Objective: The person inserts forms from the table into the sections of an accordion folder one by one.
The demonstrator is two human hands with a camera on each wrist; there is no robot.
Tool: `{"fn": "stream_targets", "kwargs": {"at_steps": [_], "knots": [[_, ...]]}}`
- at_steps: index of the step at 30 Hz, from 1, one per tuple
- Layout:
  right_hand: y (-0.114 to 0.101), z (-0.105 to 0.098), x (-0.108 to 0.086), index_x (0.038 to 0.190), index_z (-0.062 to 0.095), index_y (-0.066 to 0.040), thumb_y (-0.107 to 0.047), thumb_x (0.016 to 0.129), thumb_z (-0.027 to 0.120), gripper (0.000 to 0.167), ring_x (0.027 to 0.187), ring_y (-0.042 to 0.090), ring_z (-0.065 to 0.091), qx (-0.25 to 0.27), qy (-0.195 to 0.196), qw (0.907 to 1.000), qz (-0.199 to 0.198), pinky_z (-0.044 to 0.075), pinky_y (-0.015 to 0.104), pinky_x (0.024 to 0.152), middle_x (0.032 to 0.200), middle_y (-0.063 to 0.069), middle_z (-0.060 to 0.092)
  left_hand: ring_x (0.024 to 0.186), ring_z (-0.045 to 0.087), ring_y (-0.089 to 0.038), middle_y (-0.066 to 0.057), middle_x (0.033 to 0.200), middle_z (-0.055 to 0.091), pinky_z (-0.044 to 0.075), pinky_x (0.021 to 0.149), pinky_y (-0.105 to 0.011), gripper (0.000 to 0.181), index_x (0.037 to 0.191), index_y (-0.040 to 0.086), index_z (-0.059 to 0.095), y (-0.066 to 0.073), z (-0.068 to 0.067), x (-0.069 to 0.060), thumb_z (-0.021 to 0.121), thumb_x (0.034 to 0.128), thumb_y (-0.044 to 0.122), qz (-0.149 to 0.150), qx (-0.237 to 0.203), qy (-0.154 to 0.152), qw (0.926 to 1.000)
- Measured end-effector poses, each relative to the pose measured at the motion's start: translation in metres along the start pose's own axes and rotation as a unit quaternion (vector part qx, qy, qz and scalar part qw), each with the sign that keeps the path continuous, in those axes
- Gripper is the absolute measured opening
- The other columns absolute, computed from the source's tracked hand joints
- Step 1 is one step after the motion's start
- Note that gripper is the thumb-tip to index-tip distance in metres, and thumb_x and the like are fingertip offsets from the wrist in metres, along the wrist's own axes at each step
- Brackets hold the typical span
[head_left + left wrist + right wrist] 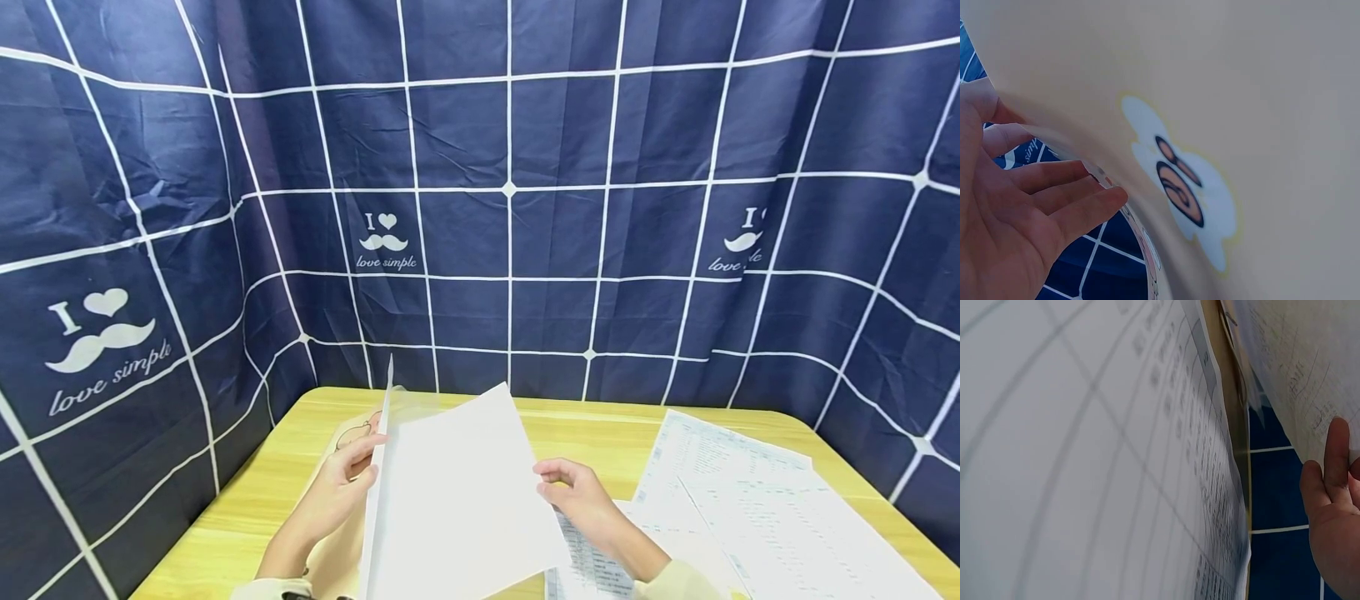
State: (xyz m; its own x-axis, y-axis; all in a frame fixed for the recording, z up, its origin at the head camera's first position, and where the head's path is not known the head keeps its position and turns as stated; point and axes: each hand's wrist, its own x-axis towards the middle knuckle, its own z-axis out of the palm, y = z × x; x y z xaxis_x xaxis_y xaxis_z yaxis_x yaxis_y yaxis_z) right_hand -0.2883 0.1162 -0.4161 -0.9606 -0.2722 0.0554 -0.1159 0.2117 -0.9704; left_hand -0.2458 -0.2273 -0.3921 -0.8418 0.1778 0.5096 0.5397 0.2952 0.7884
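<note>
My left hand (337, 496) pinches the raised edge of a folder with a peach cover (341, 550), its thumb on the inner side. In the left wrist view that cover (1285, 112) carries a cartoon print and bends away from the fingers (1085, 209). A white sheet of paper (465, 492) lies tilted against the folder's inner side, blank on the face towards me. Its right edge is pinched by my right hand (592, 508). In the right wrist view, faint print shows on the sheet's other side (1304, 369) above the fingers (1336, 450).
Several printed sheets (795, 517) lie overlapping on the right of the wooden table (600, 433). Another printed page (592, 567) is partly under my right forearm. A dark blue checked curtain (465, 233) stands behind the table and along both sides.
</note>
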Motion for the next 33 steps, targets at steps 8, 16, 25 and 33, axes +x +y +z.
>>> {"fn": "stream_targets", "kwargs": {"at_steps": [8, 16, 25, 33], "knots": [[-0.001, 0.008, 0.001, 0.117, 0.057, 0.005, -0.007, 0.087, 0.060, 0.033, 0.088, 0.018, 0.052, 0.009, 0.005, 0.9999, -0.004, 0.050, 0.023, 0.074, 0.101, 0.011, 0.053, 0.104, 0.056, 0.001, -0.035, 0.120, 0.051, 0.049, 0.083, -0.014, 0.032, 0.121, -0.015, 0.051, -0.001, -0.001, 0.000, 0.047, 0.0892, -0.009, 0.010, -0.002, -0.001, 0.9999], [0.000, 0.011, 0.002, 0.117, 0.057, 0.006, -0.005, 0.086, 0.059, 0.033, 0.086, 0.017, 0.051, 0.012, 0.017, 0.9998, 0.001, 0.049, 0.022, 0.071, 0.098, 0.010, 0.053, 0.103, 0.056, 0.002, -0.035, 0.120, 0.051, 0.048, 0.083, -0.013, 0.032, 0.120, -0.015, 0.051, -0.002, 0.000, 0.000, 0.048, 0.0890, -0.009, 0.010, 0.002, 0.001, 0.9999], [-0.002, 0.012, 0.000, 0.117, 0.058, 0.004, -0.005, 0.086, 0.059, 0.032, 0.088, 0.018, 0.053, 0.013, 0.038, 0.9991, 0.013, 0.049, 0.023, 0.074, 0.100, 0.010, 0.054, 0.106, 0.058, -0.005, -0.035, 0.121, 0.051, 0.049, 0.083, -0.014, 0.033, 0.122, -0.015, 0.051, -0.001, 0.000, 0.001, 0.048, 0.0890, -0.008, -0.005, 0.002, 0.001, 1.0000], [-0.001, 0.014, 0.001, 0.115, 0.059, 0.004, -0.003, 0.085, 0.059, 0.030, 0.085, 0.017, 0.054, 0.014, 0.058, 0.9981, 0.014, 0.050, 0.024, 0.072, 0.099, 0.011, 0.055, 0.105, 0.058, -0.005, -0.035, 0.121, 0.051, 0.049, 0.082, -0.014, 0.033, 0.121, -0.015, 0.051, -0.001, 0.000, 0.000, 0.048, 0.0887, -0.009, -0.002, 0.007, 0.004, 1.0000]]}}
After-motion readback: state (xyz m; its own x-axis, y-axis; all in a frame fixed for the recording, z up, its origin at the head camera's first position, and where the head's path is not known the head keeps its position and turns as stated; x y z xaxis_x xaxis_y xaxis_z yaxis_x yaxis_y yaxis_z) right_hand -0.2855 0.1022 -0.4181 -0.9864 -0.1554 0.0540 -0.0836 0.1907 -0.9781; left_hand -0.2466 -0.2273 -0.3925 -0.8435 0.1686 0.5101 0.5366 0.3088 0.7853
